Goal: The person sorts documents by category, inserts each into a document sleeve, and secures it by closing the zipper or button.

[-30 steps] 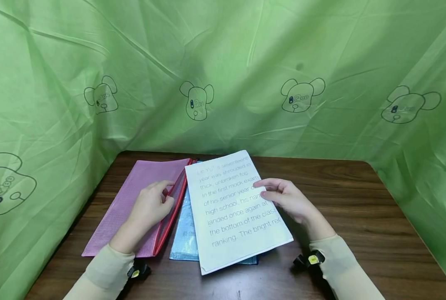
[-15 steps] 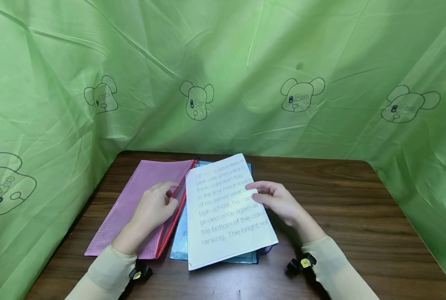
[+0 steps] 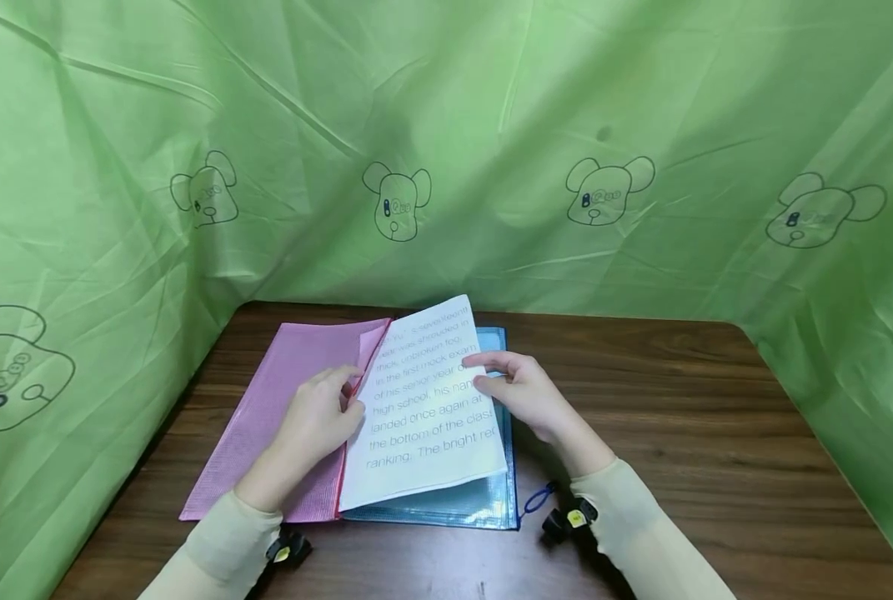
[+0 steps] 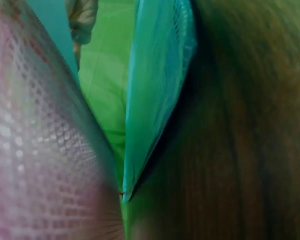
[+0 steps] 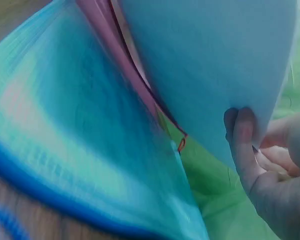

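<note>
My left hand [image 3: 314,425] holds the open edge of a pink mesh zipper pouch [image 3: 277,367], fingers and thumb curled at its red-trimmed zip side. A white sheet of paper [image 3: 423,425] with large printed text hangs tilted from my right hand [image 3: 529,400], which pinches its right edge between thumb and fingers. The sheet's left edge lies at the pouch opening, the first printed letters at the top covered there. In the right wrist view the paper [image 5: 215,60] rises beside the pink edge, above a small red zip pull [image 5: 182,144].
Beneath the paper lies a blue mesh pouch [image 3: 484,504] with a dark blue loop [image 3: 538,498] at its lower right corner. Both pouches rest on a brown wooden table [image 3: 686,433]. A green curtain [image 3: 491,100] with bear-face drawings surrounds the table.
The paper has moved left with my right hand, from over the blue pouch to the pink pouch's opening. More of the blue pouch and its loop shows. My left hand has shifted slightly right.
</note>
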{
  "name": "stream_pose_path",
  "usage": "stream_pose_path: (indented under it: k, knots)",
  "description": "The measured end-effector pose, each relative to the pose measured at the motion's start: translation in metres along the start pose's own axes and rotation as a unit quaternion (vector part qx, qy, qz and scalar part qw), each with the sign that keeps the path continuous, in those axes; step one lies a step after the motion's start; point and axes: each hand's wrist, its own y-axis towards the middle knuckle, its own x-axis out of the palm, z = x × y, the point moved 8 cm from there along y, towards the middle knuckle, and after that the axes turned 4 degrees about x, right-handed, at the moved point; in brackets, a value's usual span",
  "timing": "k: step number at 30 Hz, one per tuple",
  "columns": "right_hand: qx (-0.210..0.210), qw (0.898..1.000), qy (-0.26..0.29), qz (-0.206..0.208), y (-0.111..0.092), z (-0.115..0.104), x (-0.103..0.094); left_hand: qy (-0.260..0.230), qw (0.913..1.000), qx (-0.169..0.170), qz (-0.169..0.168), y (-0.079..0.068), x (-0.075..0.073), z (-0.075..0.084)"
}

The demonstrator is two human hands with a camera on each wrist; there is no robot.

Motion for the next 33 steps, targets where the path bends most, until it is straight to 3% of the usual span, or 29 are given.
stream_pose_path:
  k: [6, 14, 23, 28, 33]
  knots:
    - [-0.016, 0.999, -0.023, 0.028, 0.005, -0.016, 0.003, -0.001, 1.0, 0.003, -0.005, 0.001, 0.003, -0.001]
    - [-0.059, 0.99, -0.099, 0.08, -0.003, -0.033, 0.007, -0.006, 1.0, 0.0, -0.008, 0.003, 0.002, -0.003]
    - [-0.072, 0.988, -0.08, 0.111, -0.004, -0.033, 0.01, -0.009, 0.9998, -0.014, -0.014, 0.003, 0.002, -0.006]
    - [-0.085, 0.987, -0.084, 0.111, -0.003, -0.028, 0.025, -0.012, 0.9996, -0.023, -0.014, 0.003, 0.001, -0.007]
    - [-0.065, 0.99, -0.105, 0.075, 0.004, -0.023, 0.056, -0.017, 0.9995, -0.025, 0.001, 0.003, 0.001, -0.007]
